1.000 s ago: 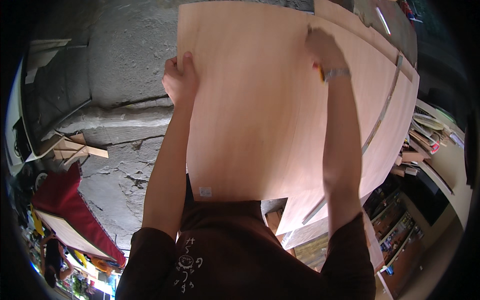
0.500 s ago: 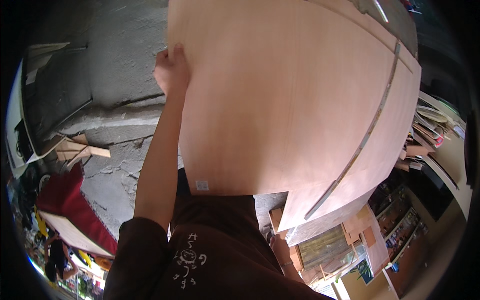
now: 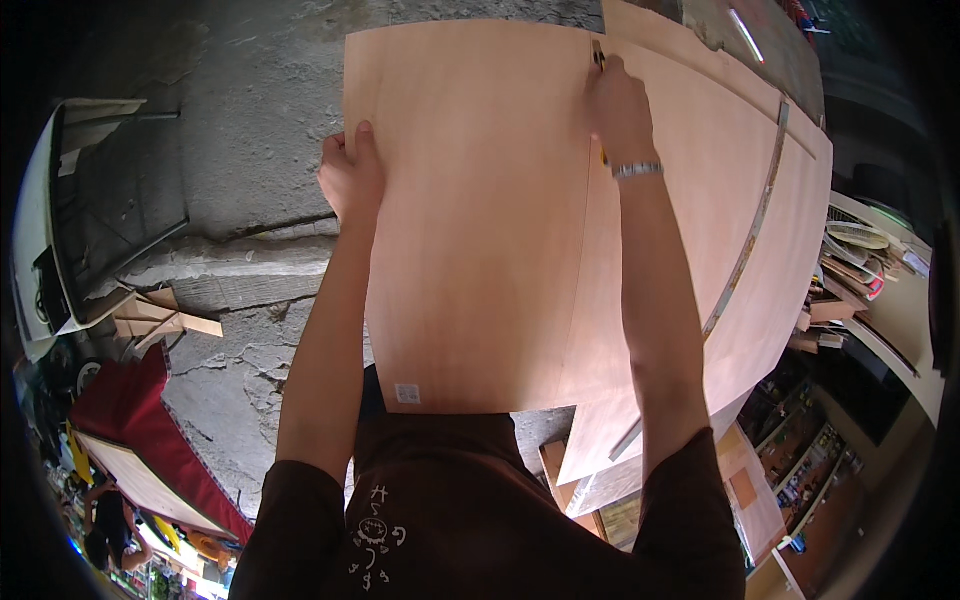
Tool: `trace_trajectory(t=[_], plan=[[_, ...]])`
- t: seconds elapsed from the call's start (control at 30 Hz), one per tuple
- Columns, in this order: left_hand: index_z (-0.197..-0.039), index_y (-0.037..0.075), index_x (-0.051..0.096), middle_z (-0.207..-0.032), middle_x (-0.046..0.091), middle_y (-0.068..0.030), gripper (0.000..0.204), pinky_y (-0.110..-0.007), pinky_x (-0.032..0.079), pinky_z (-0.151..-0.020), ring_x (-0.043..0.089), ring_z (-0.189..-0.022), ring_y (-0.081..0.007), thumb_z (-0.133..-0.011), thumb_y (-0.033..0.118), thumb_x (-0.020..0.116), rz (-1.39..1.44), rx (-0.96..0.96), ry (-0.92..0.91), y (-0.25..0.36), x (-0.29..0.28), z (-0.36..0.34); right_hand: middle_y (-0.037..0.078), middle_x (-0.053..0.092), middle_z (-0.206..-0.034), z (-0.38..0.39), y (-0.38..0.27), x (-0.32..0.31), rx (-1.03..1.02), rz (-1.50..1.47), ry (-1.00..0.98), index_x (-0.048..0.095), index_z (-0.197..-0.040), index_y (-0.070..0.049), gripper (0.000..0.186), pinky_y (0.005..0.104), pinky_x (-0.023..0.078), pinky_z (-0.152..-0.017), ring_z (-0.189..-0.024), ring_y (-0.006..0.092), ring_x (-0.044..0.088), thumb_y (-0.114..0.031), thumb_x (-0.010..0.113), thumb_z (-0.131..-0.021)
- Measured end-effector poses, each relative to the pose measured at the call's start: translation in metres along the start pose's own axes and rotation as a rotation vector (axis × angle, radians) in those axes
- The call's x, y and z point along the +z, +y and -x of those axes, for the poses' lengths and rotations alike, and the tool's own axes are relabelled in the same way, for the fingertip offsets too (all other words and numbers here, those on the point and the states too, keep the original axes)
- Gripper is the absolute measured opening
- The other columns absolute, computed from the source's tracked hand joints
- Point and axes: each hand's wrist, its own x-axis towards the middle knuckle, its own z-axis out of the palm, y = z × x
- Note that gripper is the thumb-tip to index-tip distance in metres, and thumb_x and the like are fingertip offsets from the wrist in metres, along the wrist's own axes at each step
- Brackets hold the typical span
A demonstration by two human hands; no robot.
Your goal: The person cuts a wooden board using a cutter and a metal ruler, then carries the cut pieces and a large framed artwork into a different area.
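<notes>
Large, pale plywood sheets point(image 3: 480, 220) are filling the middle of what is looking like a woodworking workshop, with cracked grey concrete floor point(image 3: 255, 110) showing at left. Wooden pieces point(image 3: 150, 318) are lying there, stacked scrap timber point(image 3: 832, 312) is crowding the right, and shelves point(image 3: 792, 484) are holding small items.

Soft, moderate daylight-like light falls on the pale wooden panel point(image 3: 480, 220), brightest across its middle and duller toward its lower edge, while the grey floor point(image 3: 260, 100) past its upper left corner sinks into dimness and washed-out glare point(image 3: 190, 585) burns far beyond its lower left corner. A thin white streak point(image 3: 747, 36) shines past the upper right, and a dark smudge beside the slightly blurred right hand point(image 3: 622, 110) seems to be shadow. Fisheye distortion bows the panel's edges, and blackness rings the blurry rim.
</notes>
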Motion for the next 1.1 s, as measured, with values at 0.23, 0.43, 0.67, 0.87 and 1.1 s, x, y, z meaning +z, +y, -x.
trace_trajectory(t=[0.23, 0.43, 0.67, 0.87, 1.1], plan=[[-0.096, -0.002, 0.065, -0.086, 0.070, -0.0199, 0.046, -0.041, 0.053, -0.074, 0.070, -0.082, -0.0326, -0.087, 0.044, 0.065, 0.052, 0.002, 0.030, -0.003, -0.001, 0.000, 0.030, 0.066, -0.097, -0.029, -0.008, 0.005, 0.007, 0.020, -0.079, 0.058, -0.105, 0.005, 0.027, 0.0490, 0.055, -0.079, -0.093, 0.0442, 0.066, -0.015, 0.050, -0.089], [-0.095, -0.001, 0.065, -0.085, 0.070, -0.0193, 0.045, -0.041, 0.054, -0.074, 0.070, -0.081, -0.0310, -0.087, 0.043, 0.065, 0.047, 0.004, 0.036, -0.003, 0.001, -0.001, 0.025, 0.064, -0.068, -0.034, 0.004, 0.018, -0.155, 0.113, 0.057, 0.055, -0.097, 0.006, 0.029, 0.0391, 0.056, -0.052, -0.054, 0.0343, 0.066, -0.020, 0.042, -0.096], [-0.096, -0.001, 0.065, -0.088, 0.070, -0.0197, 0.045, -0.042, 0.053, -0.075, 0.070, -0.082, -0.0315, -0.087, 0.043, 0.065, 0.036, 0.007, 0.028, -0.006, 0.002, -0.003, 0.027, 0.066, -0.074, -0.042, -0.015, -0.010, -0.176, 0.182, -0.193, 0.059, -0.092, 0.009, 0.024, 0.0425, 0.056, -0.054, -0.060, 0.0354, 0.067, -0.012, 0.047, -0.090], [-0.098, -0.001, 0.066, -0.091, 0.070, -0.0193, 0.048, -0.042, 0.053, -0.076, 0.069, -0.084, -0.0317, -0.085, 0.046, 0.066, -0.008, -0.043, 0.044, -0.006, 0.006, -0.004, 0.025, 0.067, -0.071, 0.018, 0.010, -0.017, -0.084, 0.049, -0.495, 0.060, -0.091, 0.008, 0.027, 0.0399, 0.054, -0.042, -0.051, 0.0330, 0.067, -0.013, 0.043, -0.094], [-0.099, -0.001, 0.066, -0.093, 0.070, -0.0187, 0.050, -0.041, 0.053, -0.076, 0.069, -0.086, -0.0315, -0.085, 0.047, 0.065, -0.008, -0.044, 0.008, -0.002, 0.006, -0.004, 0.025, 0.061, -0.066, 0.288, 0.051, -0.016, 0.195, 0.146, -0.422, 0.048, -0.099, -0.004, 0.021, 0.0538, 0.050, -0.052, -0.060, 0.0449, 0.062, -0.025, 0.046, -0.099]])
